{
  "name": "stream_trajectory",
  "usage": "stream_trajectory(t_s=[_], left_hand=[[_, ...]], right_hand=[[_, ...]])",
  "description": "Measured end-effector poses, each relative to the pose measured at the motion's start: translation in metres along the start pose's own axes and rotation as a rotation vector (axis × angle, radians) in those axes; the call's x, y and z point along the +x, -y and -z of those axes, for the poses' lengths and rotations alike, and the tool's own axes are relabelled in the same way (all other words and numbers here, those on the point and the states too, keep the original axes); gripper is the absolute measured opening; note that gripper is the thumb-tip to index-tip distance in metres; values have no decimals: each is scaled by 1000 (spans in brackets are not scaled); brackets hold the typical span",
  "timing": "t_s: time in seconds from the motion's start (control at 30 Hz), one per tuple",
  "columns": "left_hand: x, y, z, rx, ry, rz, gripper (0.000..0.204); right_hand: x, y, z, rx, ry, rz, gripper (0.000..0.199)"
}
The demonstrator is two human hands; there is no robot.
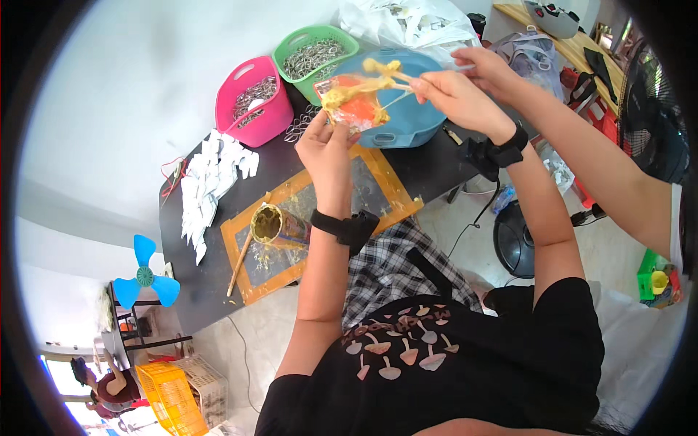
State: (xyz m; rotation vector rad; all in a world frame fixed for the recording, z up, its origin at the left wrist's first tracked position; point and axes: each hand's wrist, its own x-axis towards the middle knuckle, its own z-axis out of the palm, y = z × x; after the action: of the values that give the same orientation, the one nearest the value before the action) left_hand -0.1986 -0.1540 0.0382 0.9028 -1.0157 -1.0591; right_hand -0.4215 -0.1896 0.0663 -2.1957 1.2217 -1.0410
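Note:
My left hand (327, 145) pinches the lower edge of a small flat orange packet (356, 109), held up in front of a blue basin. Thick yellow paste (338, 98) is smeared over the packet. My right hand (454, 94) is closed on a thin stick (398, 74) whose far end carries lumps of the same paste, and sticky strands stretch between it and the packet. Behind my right hand, a co-worker's hand (487, 69) reaches in from the right, over the basin's edge. An open can (267, 223) with yellow-brown paste inside lies tilted near my left wrist.
A wood-framed board (236, 251) lies on the black table (178, 287), with a stick (238, 265) beside the can. White strips (207, 185) are piled at left. Behind stand a pink basket (233, 123), a green basket (291, 36), both holding metal pieces, and the blue basin (418, 127).

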Motion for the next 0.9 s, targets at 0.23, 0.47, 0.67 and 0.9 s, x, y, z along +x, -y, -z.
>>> stream_trajectory(t_s=[0.23, 0.47, 0.67, 0.9], left_hand=[[2, -3, 0, -30, -39, -55, 35], [-14, -7, 8, -104, -92, -88, 38], [-41, -22, 30, -244, -111, -158, 39], [-70, -50, 57, -330, -191, -301, 35]], right_hand=[[-17, 17, -11, 17, 49, 36, 34], [-39, 41, -40, -104, -69, 178, 21], [-58, 93, -65, -281, -211, 227, 18], [-67, 130, -89, -320, -326, 373, 11]])
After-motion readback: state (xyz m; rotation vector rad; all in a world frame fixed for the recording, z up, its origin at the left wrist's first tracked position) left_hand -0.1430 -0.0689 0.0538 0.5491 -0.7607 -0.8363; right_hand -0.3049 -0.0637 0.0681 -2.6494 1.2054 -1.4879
